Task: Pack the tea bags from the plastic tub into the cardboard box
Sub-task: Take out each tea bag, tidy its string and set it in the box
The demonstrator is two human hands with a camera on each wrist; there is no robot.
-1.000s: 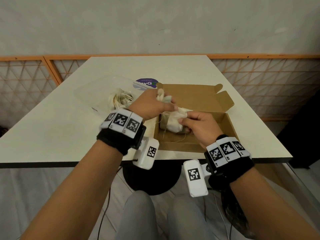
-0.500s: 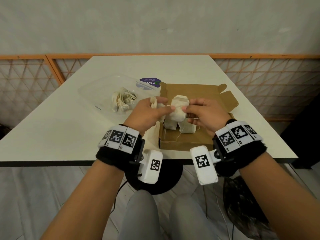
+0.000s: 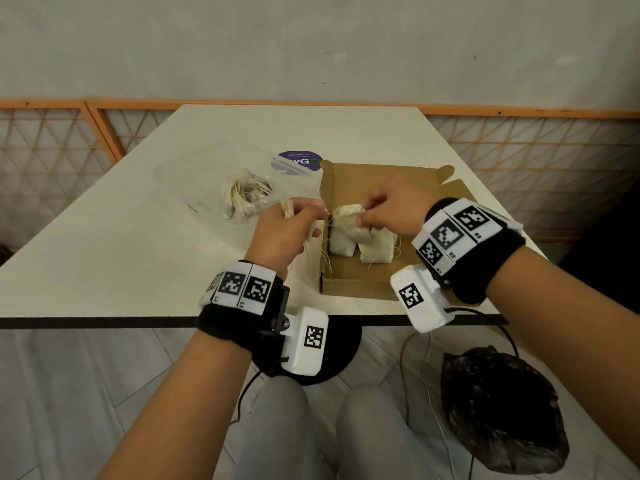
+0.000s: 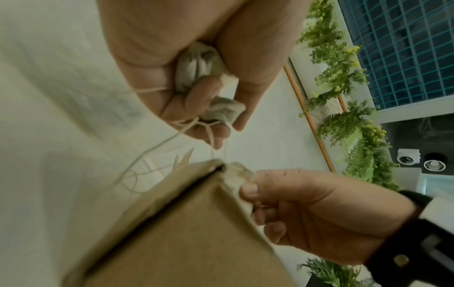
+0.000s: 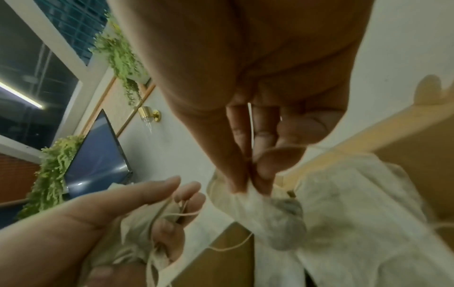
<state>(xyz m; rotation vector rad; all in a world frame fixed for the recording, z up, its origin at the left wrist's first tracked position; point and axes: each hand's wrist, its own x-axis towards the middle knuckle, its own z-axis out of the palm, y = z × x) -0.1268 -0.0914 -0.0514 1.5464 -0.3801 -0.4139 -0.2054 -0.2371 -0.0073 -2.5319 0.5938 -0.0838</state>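
An open brown cardboard box [image 3: 356, 285] lies at the table's near edge with two white tea bags [image 3: 375, 249] standing inside. My right hand [image 3: 384, 211] pinches the top of another tea bag [image 3: 348, 220] just above the box's left wall; the pinch also shows in the right wrist view [image 5: 255, 202]. My left hand [image 3: 291, 226], just left of the box, grips a small bunch of tea bags [image 4: 196, 68] with strings hanging down. A clear plastic tub [image 3: 180, 174] behind it holds several more tea bags [image 3: 246, 195].
A round purple sticker [image 3: 301, 161] lies on the white table [image 3: 104, 258] behind the box. The box lid [image 3: 381, 174] stands open toward the far side. A black bag [image 3: 498, 410] sits on the floor at right, beside my knees.
My hands have moved apart: the left hand drew back to the left of the box with its bunch, while the right hand kept one tea bag over the box.
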